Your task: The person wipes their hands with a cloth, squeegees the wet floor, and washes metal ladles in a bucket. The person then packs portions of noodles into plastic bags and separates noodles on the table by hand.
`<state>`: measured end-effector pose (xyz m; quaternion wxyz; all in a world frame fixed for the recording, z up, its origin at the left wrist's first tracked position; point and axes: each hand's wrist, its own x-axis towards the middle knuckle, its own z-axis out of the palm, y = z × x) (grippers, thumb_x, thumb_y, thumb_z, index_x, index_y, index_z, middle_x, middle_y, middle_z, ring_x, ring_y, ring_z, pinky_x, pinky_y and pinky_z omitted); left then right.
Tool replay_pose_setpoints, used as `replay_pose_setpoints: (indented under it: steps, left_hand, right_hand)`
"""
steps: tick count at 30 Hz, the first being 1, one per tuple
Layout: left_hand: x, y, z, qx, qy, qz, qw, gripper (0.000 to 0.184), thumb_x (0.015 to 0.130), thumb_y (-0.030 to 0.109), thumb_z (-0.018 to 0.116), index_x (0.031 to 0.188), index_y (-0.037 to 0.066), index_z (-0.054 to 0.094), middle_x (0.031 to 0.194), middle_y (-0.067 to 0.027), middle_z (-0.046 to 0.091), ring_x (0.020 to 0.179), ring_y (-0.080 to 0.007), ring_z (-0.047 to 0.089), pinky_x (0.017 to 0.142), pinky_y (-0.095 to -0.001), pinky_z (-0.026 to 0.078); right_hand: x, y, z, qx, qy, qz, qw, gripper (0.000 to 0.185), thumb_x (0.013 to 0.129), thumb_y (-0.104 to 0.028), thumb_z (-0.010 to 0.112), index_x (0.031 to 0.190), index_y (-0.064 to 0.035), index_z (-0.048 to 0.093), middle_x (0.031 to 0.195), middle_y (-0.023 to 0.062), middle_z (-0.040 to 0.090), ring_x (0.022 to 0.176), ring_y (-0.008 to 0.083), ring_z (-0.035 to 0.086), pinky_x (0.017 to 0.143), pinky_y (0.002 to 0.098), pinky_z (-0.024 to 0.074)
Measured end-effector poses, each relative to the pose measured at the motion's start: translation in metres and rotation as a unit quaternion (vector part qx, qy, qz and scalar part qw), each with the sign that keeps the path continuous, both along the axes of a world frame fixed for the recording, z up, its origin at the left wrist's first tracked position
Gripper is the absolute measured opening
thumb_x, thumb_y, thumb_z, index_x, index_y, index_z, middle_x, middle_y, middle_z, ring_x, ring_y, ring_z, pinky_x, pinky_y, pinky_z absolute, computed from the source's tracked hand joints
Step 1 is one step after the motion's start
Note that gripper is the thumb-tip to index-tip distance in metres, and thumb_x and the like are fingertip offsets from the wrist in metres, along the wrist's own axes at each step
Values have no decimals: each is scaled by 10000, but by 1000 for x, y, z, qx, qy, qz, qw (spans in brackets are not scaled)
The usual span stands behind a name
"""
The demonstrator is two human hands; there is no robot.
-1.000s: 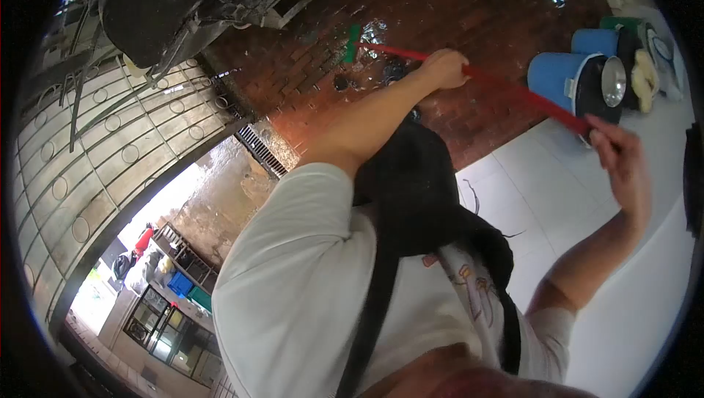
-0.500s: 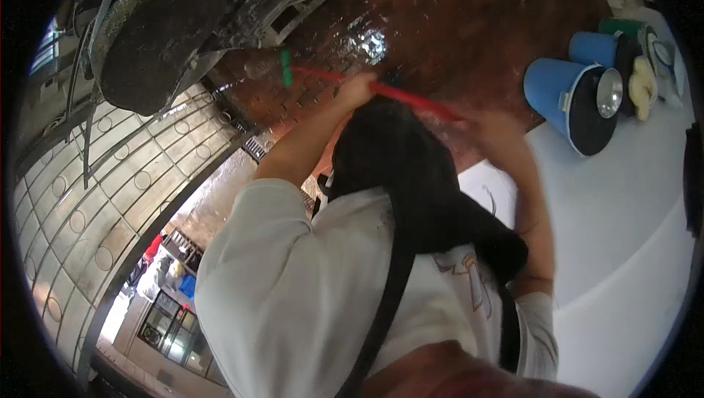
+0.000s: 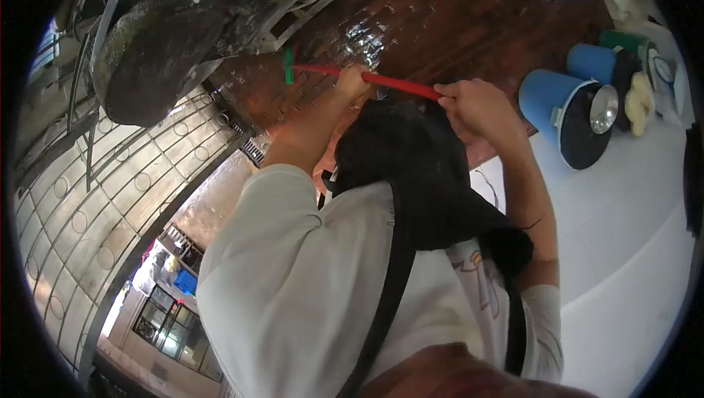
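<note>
A red pole [image 3: 400, 85] with a green crosspiece [image 3: 289, 66] at its far left end reaches across the view above the wet brick floor [image 3: 469, 9]. My left hand [image 3: 353, 82] is closed around the pole's middle, between the crosspiece and the other hand. Farther right, my right hand [image 3: 473, 107] grips the pole's near end, with the thumb along it. A black bag [image 3: 403, 170] hangs on my chest, just below both hands, over a white shirt.
Blue buckets [image 3: 546, 97] stand at the right on white tiling, one with a black lid and a metal bowl [image 3: 604, 109] on it. A dark, worn metal structure [image 3: 158, 60] is at the upper left, above a patterned grille [image 3: 110, 200].
Both hands and the red pole have moved left, and the green crosspiece now lies near the dark structure. The right hand has come closer to the left one. Both still grip the pole.
</note>
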<state>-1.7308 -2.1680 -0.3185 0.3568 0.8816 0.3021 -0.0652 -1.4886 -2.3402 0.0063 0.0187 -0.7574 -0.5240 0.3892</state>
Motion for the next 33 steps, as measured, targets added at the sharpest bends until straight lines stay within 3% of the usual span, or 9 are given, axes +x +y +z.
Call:
replay_pose_setpoints:
  steps: [6, 13, 15, 17, 20, 22, 24, 29, 33]
  left_hand:
    - [168, -77, 95, -59, -217, -58, 973, 239, 808, 302, 761, 824, 82, 667, 874, -173, 675, 926, -402, 648, 830, -502, 506]
    - [103, -46, 1, 41, -31, 115, 992, 275, 890, 316, 663, 816, 63, 742, 787, -188, 683, 819, -400, 665, 779, -480, 517]
    - [90, -33, -39, -61, 14, 159, 985, 268, 877, 299, 682, 811, 44, 729, 827, -196, 684, 839, -396, 667, 789, -481, 521]
    - [109, -54, -32, 140, 14, 43, 989, 309, 892, 339, 701, 834, 36, 729, 896, -197, 687, 883, -386, 666, 834, -473, 518]
    - [259, -103, 78, 59, -6, 36, 998, 353, 877, 403, 717, 772, 66, 707, 831, -205, 667, 870, -426, 651, 802, -510, 515]
    - [355, -131, 107, 37, -143, -38, 988, 411, 855, 437, 726, 745, 48, 652, 800, -188, 662, 852, -399, 660, 834, -498, 515]
    - [445, -153, 125, 52, -260, -99, 959, 308, 862, 358, 720, 768, 72, 658, 778, -176, 657, 830, -394, 657, 857, -471, 516]
    - [598, -118, 105, -47, -171, -115, 977, 268, 842, 361, 716, 919, 105, 737, 894, -185, 709, 898, -403, 677, 799, -489, 548]
    - [511, -66, 51, 57, -184, -15, 981, 240, 808, 371, 705, 884, 148, 749, 846, -137, 712, 847, -366, 691, 772, -490, 543]
  right_hand:
    - [118, -60, 112, -4, -20, -87, 996, 301, 906, -272, 643, 1144, -116, 742, 987, 184, 717, 935, 372, 679, 800, 463, 521]
    - [112, -31, -56, 46, 94, -53, 993, 268, 910, -317, 623, 1055, -133, 753, 982, 154, 725, 943, 373, 687, 852, 494, 534]
    - [96, -40, -97, 45, 56, -24, 997, 259, 925, -322, 613, 1071, -158, 751, 980, 134, 733, 964, 370, 687, 870, 491, 537]
    - [137, -60, -54, 60, 51, -15, 997, 301, 948, -286, 615, 1171, -116, 725, 1015, 182, 717, 967, 369, 651, 820, 481, 511]
    - [236, -119, 25, 96, 58, -60, 992, 309, 963, -302, 579, 1167, -117, 720, 949, 161, 720, 879, 364, 682, 784, 464, 523]
    - [289, -133, 129, -46, -12, -167, 985, 317, 935, -227, 657, 1202, -62, 701, 1030, 188, 728, 897, 280, 713, 788, 355, 531]
    - [367, -204, 138, 116, -30, -181, 976, 324, 952, -228, 677, 1210, -32, 695, 967, 119, 737, 833, 174, 672, 717, 323, 519]
    - [470, -149, 141, 9, -173, -223, 959, 308, 975, -227, 666, 1208, -28, 694, 957, 89, 733, 818, 153, 651, 736, 276, 508]
    - [453, -70, 52, 56, 16, -125, 990, 273, 896, -221, 727, 1087, -27, 750, 939, 102, 742, 809, 184, 676, 759, 319, 527]
